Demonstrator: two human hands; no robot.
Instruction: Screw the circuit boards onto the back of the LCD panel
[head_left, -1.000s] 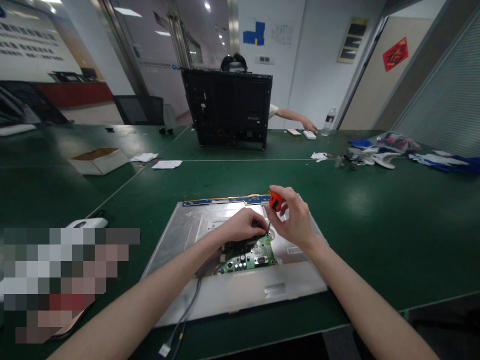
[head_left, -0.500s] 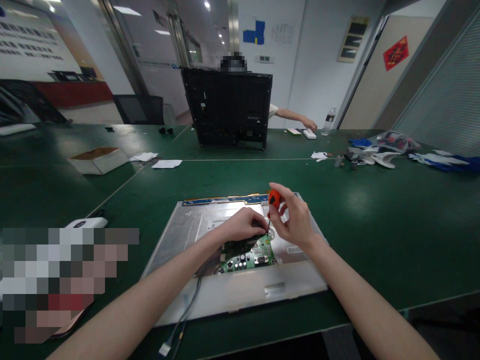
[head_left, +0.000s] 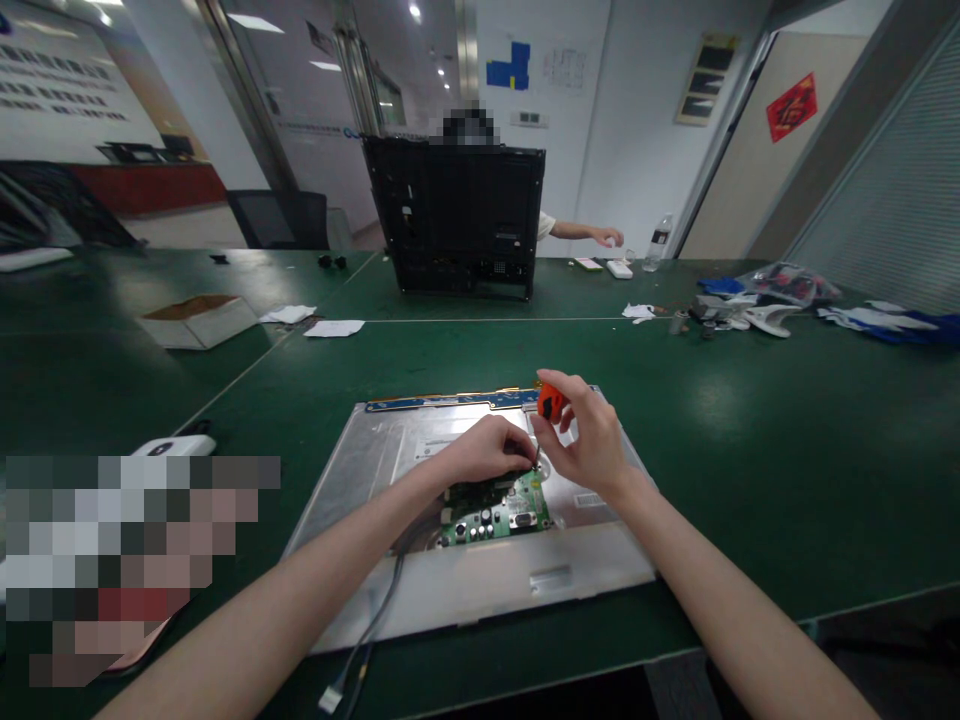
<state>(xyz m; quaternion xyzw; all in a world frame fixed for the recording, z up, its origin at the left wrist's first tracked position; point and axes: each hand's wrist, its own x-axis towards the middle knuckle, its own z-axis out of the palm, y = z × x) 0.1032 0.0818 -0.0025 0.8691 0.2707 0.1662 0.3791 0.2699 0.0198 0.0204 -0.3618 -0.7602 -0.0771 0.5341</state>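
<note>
Gripping an orange-handled screwdriver (head_left: pixel 548 402) upright, the right hand (head_left: pixel 589 440) is driving its tip into a screw at the far edge of the green circuit board (head_left: pixel 499 510), while the left hand (head_left: pixel 484 452), fingers curled together, is pressing that board onto the metal panel (head_left: pixel 375 470); turning squarely seems needed next.
</note>
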